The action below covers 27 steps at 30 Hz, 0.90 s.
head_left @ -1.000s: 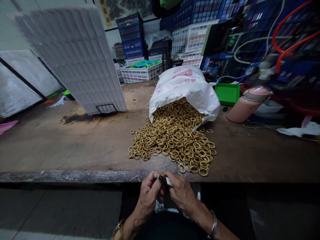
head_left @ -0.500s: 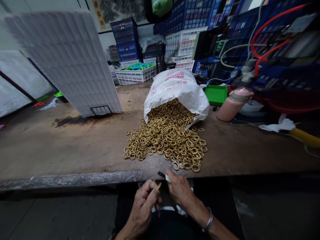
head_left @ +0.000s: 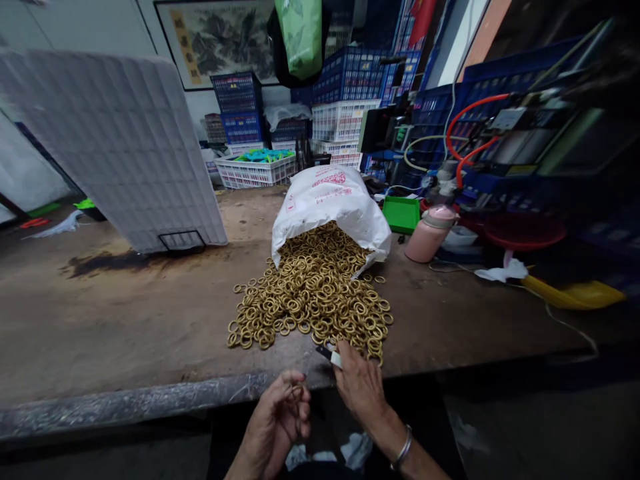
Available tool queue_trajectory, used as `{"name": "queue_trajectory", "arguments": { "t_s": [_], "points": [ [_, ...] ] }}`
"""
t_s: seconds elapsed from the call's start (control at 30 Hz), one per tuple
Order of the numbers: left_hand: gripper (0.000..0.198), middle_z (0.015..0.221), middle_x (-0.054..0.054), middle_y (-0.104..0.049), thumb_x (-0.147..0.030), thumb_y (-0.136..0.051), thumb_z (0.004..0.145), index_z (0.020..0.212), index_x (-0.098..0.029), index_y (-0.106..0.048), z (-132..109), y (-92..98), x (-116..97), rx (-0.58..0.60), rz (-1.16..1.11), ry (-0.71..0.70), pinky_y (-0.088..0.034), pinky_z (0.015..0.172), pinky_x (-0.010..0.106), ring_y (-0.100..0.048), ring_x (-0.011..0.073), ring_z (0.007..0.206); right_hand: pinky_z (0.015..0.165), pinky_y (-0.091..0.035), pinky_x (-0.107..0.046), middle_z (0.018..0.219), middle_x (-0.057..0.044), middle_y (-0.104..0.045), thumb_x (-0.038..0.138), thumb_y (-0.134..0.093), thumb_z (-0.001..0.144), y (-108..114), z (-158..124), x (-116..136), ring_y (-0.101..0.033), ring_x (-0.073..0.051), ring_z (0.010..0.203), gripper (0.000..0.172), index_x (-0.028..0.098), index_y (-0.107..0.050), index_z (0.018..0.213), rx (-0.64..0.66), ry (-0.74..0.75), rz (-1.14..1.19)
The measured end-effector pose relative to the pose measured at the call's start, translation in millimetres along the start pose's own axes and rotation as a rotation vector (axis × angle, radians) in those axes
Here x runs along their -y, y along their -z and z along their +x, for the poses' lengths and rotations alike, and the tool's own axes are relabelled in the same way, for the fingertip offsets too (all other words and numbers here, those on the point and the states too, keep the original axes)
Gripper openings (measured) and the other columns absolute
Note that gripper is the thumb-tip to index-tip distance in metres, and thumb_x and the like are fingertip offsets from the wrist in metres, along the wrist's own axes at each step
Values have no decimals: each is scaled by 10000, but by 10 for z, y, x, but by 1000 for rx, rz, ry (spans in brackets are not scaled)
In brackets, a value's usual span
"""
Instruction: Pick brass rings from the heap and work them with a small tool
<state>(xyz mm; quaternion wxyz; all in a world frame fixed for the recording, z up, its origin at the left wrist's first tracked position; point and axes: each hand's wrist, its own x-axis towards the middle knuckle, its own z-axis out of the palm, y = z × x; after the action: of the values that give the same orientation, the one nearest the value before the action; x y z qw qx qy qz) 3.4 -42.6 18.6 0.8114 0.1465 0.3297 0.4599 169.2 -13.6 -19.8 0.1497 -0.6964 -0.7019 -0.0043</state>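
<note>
Gold-coloured rings (head_left: 323,293) on workbench (head_left: 150,327): loose heap on the brown top, reaching close to the near edge; clock below centred on this heap, 12 = far side.
Panel (head_left: 120,153): white, ribbed, at 10 o'clock, leaning; low black wire stand (head_left: 181,241) at its foot, dark stain (head_left: 105,263) on the wood there.
Sack (head_left: 325,193): white with red print, at 12 o'clock, lying with its mouth towards the person; rings fill the mouth and spill out in a fan.
Basket crate (head_left: 255,175): white, at 11 o'clock behind the sack, piled with teal and green pieces (head_left: 265,155).
Right hand (head_left: 361,387): at 5 o'clock, by the heap's near edge; thumb side closed on the flat tool, other fingers bent down towards the rings. Fingertip contact with rings: cannot tell.
Left hand (head_left: 280,413): between 6 and 7 o'clock, at the bench edge, palm partly turned up, fingers loosely curled, thumb near index finger. Grip: cannot tell, blurred.
Bottle (head_left: 430,233): pink, at 2 o'clock, right of the sack.
Tray (head_left: 401,215): green, between 1 and 2 o'clock, behind the bottle.
Flat tool (head_left: 329,355): dark strip with white section, projecting left from the right hand.
Bracelet (head_left: 402,449): silver-coloured, on the right wrist.
Ring-like curve (head_left: 297,389): thin, at the left fingertips; details unclear.
</note>
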Motion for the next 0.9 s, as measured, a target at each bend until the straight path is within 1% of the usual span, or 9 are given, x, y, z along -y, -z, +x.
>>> {"name": "queue_trajectory", "arguments": {
  "t_s": [0.1,0.2,0.33,0.47,0.53,0.63,0.7,0.8,0.9],
  "points": [
    [141,665,18,-550,-255,-601,700,702,-119,-569,71,28,-8,-44,-93,57,-392,464,210,-480,82,524,590,-324,-262,876,-46,-638,117,-441,764,-42,-1,-5,-583,-164,701,228,210,-495,964,-31,5,9],
    [210,675,24,-549,-274,-608,703,595,-117,-519,151,37,11,-102,-98,74,-391,467,205,-486,81,538,551,-304,-249,797,-27,-629,87,-418,755,-30,19,-10,-576,-149,660,197,210,-500,885,-35,14,55],
    [208,671,9,-538,-328,-612,701,702,-138,-526,242,10,42,-109,149,-26,-358,406,182,-491,93,540,530,-300,-245,710,-12,-603,81,-396,736,7,41,13,-567,-148,620,169,201,-487,814,-43,75,199],
    [289,535,-53,-475,-401,-605,687,833,-166,-520,281,-38,9,-153,493,-135,-275,349,166,-393,67,409,556,-334,-232,689,-13,-583,78,-375,705,78,47,126,-552,-141,619,184,187,-478,812,-54,187,403],
    [267,493,-71,-436,-403,-597,689,775,-159,-529,269,-74,-32,-151,588,-146,-268,373,170,-347,53,390,553,-341,-227,673,-13,-572,105,-374,724,128,51,197,-535,-133,597,147,186,-478,789,-26,223,484],
    [241,512,-62,-435,-366,-592,698,637,-146,-515,235,-125,-81,-135,614,-181,-291,442,176,-350,52,440,568,-355,-231,678,-16,-564,165,-371,769,192,64,280,-526,-133,610,112,187,-480,782,46,249,591],
    [233,539,-49,-462,-351,-577,713,622,-144,-523,220,-141,-91,-138,633,-233,-313,482,183,-373,65,479,590,-370,-233,686,-12,-560,218,-379,788,214,78,314,-527,-132,632,103,191,-478,788,105,185,682],
    [209,590,-23,-520,-337,-567,723,636,-147,-553,213,-139,-81,-164,688,-360,-347,539,197,-433,96,547,592,-383,-228,676,4,-545,331,-388,805,220,100,349,-506,-121,627,166,198,-481,769,199,16,840],
    [192,599,-9,-557,-313,-558,734,631,-152,-568,209,-128,-67,-171,747,-456,-368,582,209,-477,118,585,516,-366,-206,606,27,-502,413,-403,791,212,104,381,-457,-96,545,241,193,-475,725,319,-133,1055]
  ]
}}
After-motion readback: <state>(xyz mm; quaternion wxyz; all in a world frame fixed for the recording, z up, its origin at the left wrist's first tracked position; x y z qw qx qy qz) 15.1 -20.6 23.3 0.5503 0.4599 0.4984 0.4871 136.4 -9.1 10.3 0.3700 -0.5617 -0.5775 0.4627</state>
